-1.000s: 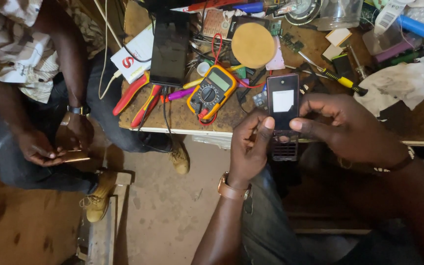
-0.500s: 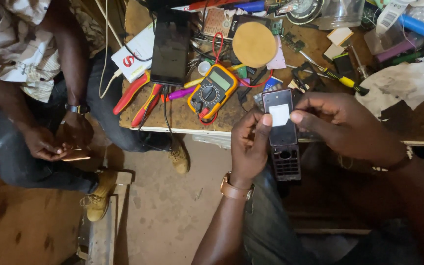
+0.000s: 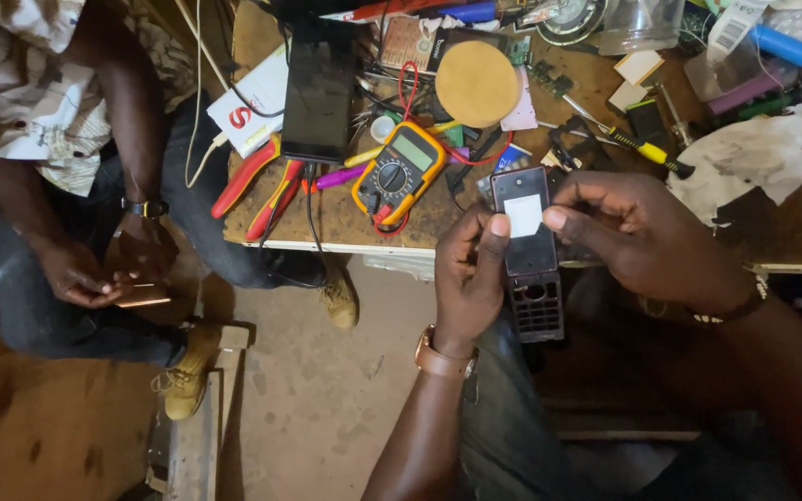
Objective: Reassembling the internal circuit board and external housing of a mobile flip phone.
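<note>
Both thumbs press a white sticker [image 3: 523, 216] on the phone [image 3: 529, 250]; left hand [image 3: 472, 278] and right hand [image 3: 642, 237] pinch it from either side, above the bench [image 3: 345, 218] edge. Behind on the bench: yellow multimeter [image 3: 399, 173], red pliers [image 3: 257, 186]. Clear tub [image 3: 642, 26] at the far edge, contents unclear.

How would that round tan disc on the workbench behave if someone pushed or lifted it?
The tan disc looks thin and flat, so it is probably light. It lies flat on clutter, so a push would likely slide it, not roll it. Its matte face suggests it is not slippery; stiffness I cannot tell.
</note>
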